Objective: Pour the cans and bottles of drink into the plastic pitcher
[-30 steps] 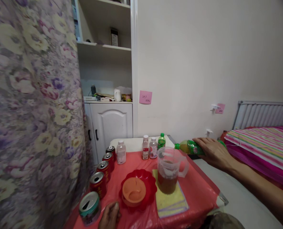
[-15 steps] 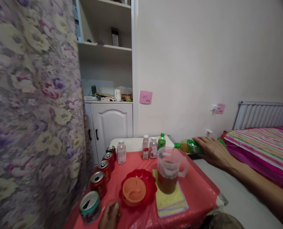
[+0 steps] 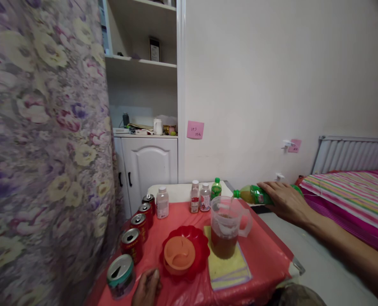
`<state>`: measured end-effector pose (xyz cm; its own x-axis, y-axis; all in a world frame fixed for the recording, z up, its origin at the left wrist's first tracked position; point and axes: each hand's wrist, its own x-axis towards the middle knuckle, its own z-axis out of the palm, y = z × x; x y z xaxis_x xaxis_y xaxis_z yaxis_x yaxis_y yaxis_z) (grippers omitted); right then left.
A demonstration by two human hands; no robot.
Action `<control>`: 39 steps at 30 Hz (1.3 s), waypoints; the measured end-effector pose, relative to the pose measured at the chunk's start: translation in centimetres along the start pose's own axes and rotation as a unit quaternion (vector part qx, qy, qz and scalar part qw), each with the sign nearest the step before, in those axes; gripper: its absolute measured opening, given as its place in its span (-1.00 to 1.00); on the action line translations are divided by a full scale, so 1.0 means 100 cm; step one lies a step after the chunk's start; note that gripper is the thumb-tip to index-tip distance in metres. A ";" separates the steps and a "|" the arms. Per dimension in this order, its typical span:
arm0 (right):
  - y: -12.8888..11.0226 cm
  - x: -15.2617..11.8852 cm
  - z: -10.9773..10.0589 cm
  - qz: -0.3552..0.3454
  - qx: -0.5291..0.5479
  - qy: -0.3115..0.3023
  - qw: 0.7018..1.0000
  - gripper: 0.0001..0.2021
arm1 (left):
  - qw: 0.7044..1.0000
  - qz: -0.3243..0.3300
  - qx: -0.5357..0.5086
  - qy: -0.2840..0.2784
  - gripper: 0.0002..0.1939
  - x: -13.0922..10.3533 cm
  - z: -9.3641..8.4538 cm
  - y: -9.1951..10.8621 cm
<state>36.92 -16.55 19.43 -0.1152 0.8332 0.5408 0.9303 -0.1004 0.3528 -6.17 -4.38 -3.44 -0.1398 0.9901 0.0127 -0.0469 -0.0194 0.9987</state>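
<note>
My right hand (image 3: 284,199) is wrapped round a green-labelled plastic drink bottle (image 3: 259,194), tipped on its side with its neck toward the clear measuring jug (image 3: 225,233). A thin stream falls from the bottle's mouth into the jug. Brown liquid fills the lower part of the jug, which stands on a folded yellow cloth (image 3: 227,272). My left hand (image 3: 147,287) rests on the red tablecloth with its fingers curled in and nothing seen in them. It lies between a teal-rimmed can (image 3: 121,276) and a red scalloped plate (image 3: 201,248) bearing an orange bowl (image 3: 179,255).
Several red cans (image 3: 132,244) line the table's left side. Toward the back stand a clear bottle (image 3: 162,204), two small labelled bottles (image 3: 204,197) and a green-capped bottle (image 3: 216,189). A floral curtain (image 3: 48,148) hangs at left; a bed (image 3: 357,187) is at right.
A thin stream now shows at the bottle's mouth. Both hands, the bottle and the jug stay in nearly the same places.
</note>
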 end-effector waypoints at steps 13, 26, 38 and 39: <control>0.000 0.002 -0.001 -0.004 -0.007 0.006 1.000 -0.54 | 1.000 -0.005 -0.001 -0.007 -0.29 0.007 -0.003 -0.012; -0.001 0.005 -0.004 -0.005 -0.005 0.014 1.000 -0.53 | 1.000 -0.009 -0.008 -0.001 -0.28 0.009 -0.002 -0.015; 0.002 0.006 -0.001 -0.005 -0.010 0.017 1.000 -0.52 | 1.000 0.003 -0.003 0.002 -0.32 0.001 0.000 -0.002; 0.002 0.006 -0.001 -0.006 -0.012 0.018 1.000 -0.51 | 1.000 0.003 -0.005 0.001 -0.32 0.001 0.000 -0.002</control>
<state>37.02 -16.14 19.88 -0.1391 0.8146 0.5630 0.9201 -0.1038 0.3776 -6.21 -4.25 -3.69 -0.1423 0.9896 0.0188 -0.0553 -0.0269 0.9981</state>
